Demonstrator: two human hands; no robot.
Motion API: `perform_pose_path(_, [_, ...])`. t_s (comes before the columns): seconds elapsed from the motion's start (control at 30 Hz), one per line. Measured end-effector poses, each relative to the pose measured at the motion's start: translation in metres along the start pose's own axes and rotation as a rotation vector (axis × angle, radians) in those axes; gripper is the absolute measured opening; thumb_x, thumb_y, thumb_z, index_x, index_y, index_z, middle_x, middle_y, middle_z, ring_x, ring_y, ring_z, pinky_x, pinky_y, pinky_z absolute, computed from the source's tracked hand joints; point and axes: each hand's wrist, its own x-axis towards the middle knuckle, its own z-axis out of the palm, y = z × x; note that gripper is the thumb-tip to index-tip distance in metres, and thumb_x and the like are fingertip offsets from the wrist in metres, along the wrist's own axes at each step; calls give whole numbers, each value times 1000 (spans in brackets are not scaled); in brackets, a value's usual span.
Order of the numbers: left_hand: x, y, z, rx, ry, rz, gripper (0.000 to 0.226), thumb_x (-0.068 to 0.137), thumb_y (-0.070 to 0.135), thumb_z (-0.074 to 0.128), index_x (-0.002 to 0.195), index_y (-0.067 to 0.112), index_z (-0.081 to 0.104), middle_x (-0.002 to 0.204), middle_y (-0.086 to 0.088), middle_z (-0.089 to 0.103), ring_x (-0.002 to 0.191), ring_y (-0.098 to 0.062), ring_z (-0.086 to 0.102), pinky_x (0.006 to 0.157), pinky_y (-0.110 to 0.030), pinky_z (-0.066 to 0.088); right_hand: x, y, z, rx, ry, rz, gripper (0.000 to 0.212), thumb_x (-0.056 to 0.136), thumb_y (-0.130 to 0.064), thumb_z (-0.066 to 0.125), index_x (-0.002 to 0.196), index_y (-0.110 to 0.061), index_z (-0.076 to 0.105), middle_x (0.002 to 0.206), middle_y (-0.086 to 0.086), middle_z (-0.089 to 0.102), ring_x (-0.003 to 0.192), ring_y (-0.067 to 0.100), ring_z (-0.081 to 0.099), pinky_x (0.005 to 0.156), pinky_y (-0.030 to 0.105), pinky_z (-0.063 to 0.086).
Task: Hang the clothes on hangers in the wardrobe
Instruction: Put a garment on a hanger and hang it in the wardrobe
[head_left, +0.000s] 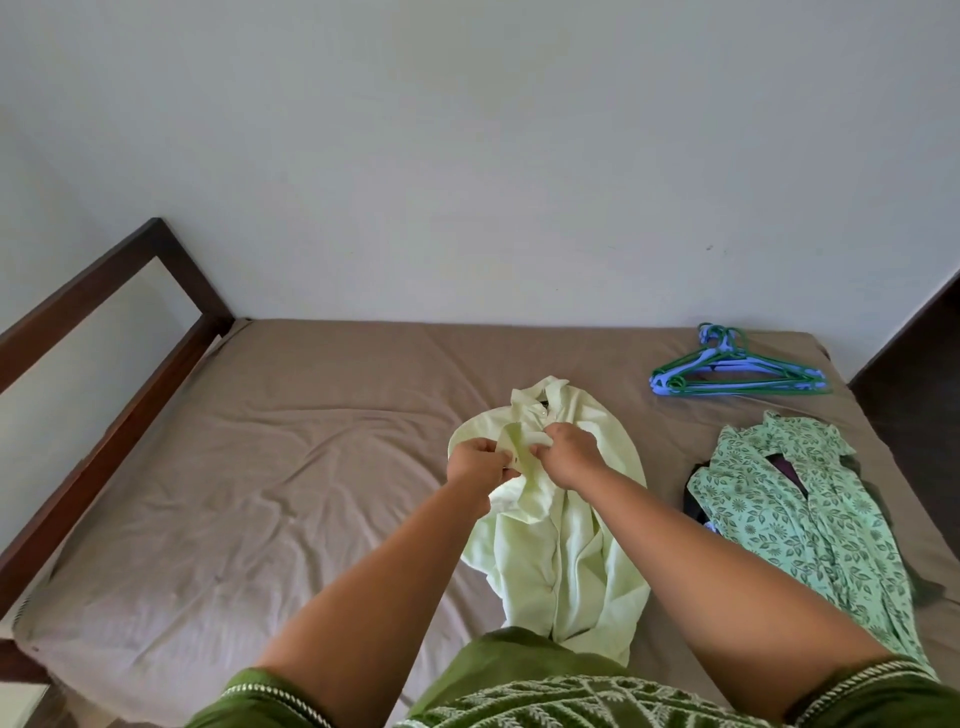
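Head view: a pale yellow shirt (561, 525) is being pinched near its collar by the left hand (475, 460) and the right hand (569, 452), both curled on the cloth above the bed (234, 467). A green patterned garment (789, 514) is lying to the right, and hangers (737, 371) are lying beyond it.

Both your arms reach forward, bare to the short green sleeves, wrists close together. Your left hand (475, 460) and right hand (569, 452) sit side by side, nearly touching, fingers curled and pinching the pale shirt (561, 561) between them.
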Motion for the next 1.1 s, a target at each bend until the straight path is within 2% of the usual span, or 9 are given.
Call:
perform_pose_path(0.13, [4,-12,0,89,85,45,4,90,5,60,91,8,63,61,3,70,74,-15,73,86,-37,57,1,-2,4,92,-56,55,33,94,-40,53,118,-18,60,120,8,60,120,32,46,103,40,39])
perform_pose_path(0.37, [-4,-22,10,-50,112,65,11,94,2,52,88,5,61,85,-6,71,82,-16,71,78,-28,56,-4,-9,5,-33,-82,4,35,97,-38,50,121,-15,58,124,9,57,126,32,41,103,38,37])
perform_pose_path(0.47, [-5,-24,11,-115,105,76,13,93,0,52,85,5,61,88,-9,71,83,-17,71,79,-27,56,-3,-10,6,-63,-64,0,26,94,-39,53,109,-19,61,121,7,57,125,32,36,100,45,41])
perform_pose_path(0.57, [-5,-25,10,-136,103,96,10,92,-1,54,90,1,64,92,-12,72,83,-17,71,78,-25,56,-6,-12,6,-85,-39,-44,25,91,-38,60,71,-29,48,110,4,56,120,29,38,96,46,44])
perform_pose_path(0.63, [-4,-24,8,-145,88,122,8,90,-2,58,94,-2,65,93,-14,72,81,-15,71,78,-23,56,-5,-11,8,-36,-8,-85,11,87,-41,66,83,-32,60,108,-2,57,119,25,38,96,47,43])
perform_pose_path(0.7, [-4,-22,6,-141,82,139,8,89,-2,61,95,-1,66,94,-13,73,82,-16,72,78,-24,56,-5,-9,10,21,21,-116,19,86,-41,67,102,-31,67,108,-4,60,118,24,40,96,48,43])
perform_pose_path(0.8, [-6,-21,8,-155,85,136,9,91,-2,58,97,-1,65,94,-14,72,83,-17,72,77,-24,57,-5,-9,9,70,54,-115,6,87,-35,66,90,-31,67,97,-3,62,111,26,48,90,45,47])
perform_pose_path(0.97, [-10,-21,10,-174,100,131,8,92,0,57,96,1,64,94,-13,72,85,-18,72,78,-24,56,-2,-6,3,69,80,-128,23,80,-32,74,86,-10,70,88,4,68,85,21,62,68,26,46])
perform_pose_path(1.1, [-12,-20,12,-131,124,153,6,91,2,59,94,3,64,92,-13,73,81,-17,72,80,-28,57,-2,-8,2,11,65,-102,18,80,-31,72,66,-22,65,76,-1,63,89,24,60,73,32,52])
